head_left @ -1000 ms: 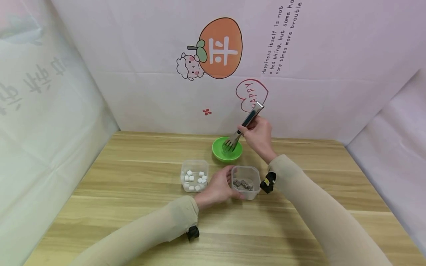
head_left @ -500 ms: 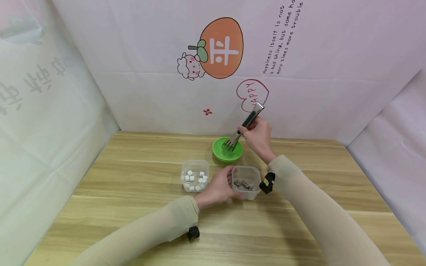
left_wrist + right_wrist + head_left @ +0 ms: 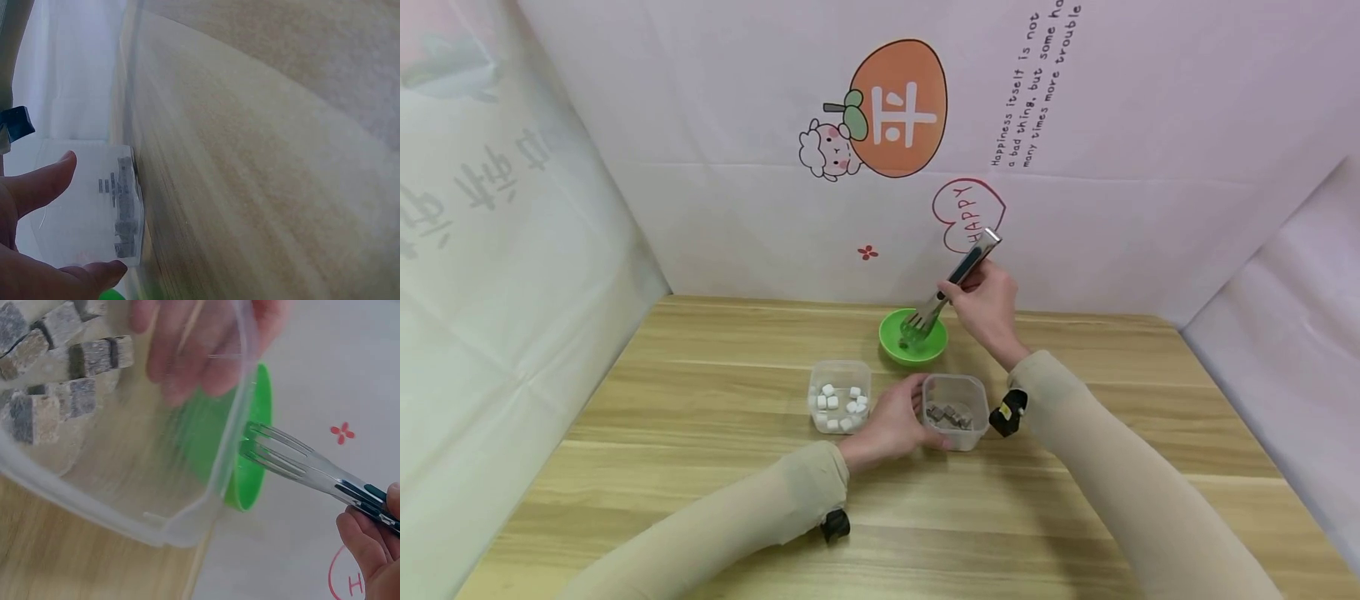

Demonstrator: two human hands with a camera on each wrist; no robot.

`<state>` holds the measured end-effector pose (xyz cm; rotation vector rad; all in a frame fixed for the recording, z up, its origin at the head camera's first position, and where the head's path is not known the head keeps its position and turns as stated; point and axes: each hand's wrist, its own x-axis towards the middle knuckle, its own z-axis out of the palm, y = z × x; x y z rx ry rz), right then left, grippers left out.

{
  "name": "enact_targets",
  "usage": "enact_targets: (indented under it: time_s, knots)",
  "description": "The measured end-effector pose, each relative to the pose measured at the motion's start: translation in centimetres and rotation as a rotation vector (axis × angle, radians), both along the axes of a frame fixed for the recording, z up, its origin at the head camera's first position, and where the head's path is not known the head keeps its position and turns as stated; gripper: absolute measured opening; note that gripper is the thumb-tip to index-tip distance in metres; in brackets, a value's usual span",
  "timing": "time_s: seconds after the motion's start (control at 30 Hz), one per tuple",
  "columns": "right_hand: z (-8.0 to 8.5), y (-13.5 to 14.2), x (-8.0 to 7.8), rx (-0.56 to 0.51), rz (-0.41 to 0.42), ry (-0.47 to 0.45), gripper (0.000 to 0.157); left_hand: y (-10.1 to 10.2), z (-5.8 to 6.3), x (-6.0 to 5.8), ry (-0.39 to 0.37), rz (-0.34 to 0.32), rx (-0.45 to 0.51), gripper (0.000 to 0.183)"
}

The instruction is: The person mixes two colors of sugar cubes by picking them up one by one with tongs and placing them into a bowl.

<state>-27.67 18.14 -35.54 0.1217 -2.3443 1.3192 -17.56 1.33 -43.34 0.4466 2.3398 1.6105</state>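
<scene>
My right hand (image 3: pixel 988 310) grips metal tongs (image 3: pixel 964 265) with fork-like ends, slanted down into a green bowl (image 3: pixel 887 354). A small brown-grey cube (image 3: pixel 903 342) lies in the bowl by the tines. In the right wrist view the tongs (image 3: pixel 312 469) reach past the bowl's rim. With thumb and fingers spread round its side, my left hand (image 3: pixel 891 423) holds a clear plastic container (image 3: pixel 955 385). Inside it lie several grey-brown stone cubes (image 3: pixel 950 413), seen close in the right wrist view. The left wrist view shows the thumb and a finger against the container (image 3: pixel 81 206).
A second clear container (image 3: pixel 839 367) with several white cubes (image 3: pixel 832 402) stands left of my left hand. All rest on a wood-grain table (image 3: pixel 715 467). A printed white cloth (image 3: pixel 737 225) rises behind the bowl, and cloth also hangs at both sides.
The tongs and right hand have shifted slightly to the right. The brown-grey cube now shows in the green bowl, apart from the tines. My left hand and both containers have stayed put.
</scene>
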Motion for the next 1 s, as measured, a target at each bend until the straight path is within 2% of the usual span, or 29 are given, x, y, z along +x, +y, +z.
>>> enact_targets:
  time_s: [0.27,0.63,0.83,1.0]
  knots:
    - [1.2,1.9,0.7,-0.047,-0.012,0.01,0.028,0.1,-0.1,-0.1,-0.002,0.004,0.001,0.103]
    - [3.9,3.6,3.1,-0.05,0.015,0.001,0.045,0.1,-0.2,-0.1,-0.029,0.009,0.011,0.106]
    - [5.2,4.0,4.8,-0.02,0.059,-0.061,0.04,0.1,-0.2,-0.2,-0.023,0.009,0.012,0.104]
    - [5.9,4.2,6.4,0.001,0.116,-0.07,0.037,0.1,-0.1,-0.2,-0.024,0.011,0.014,0.104]
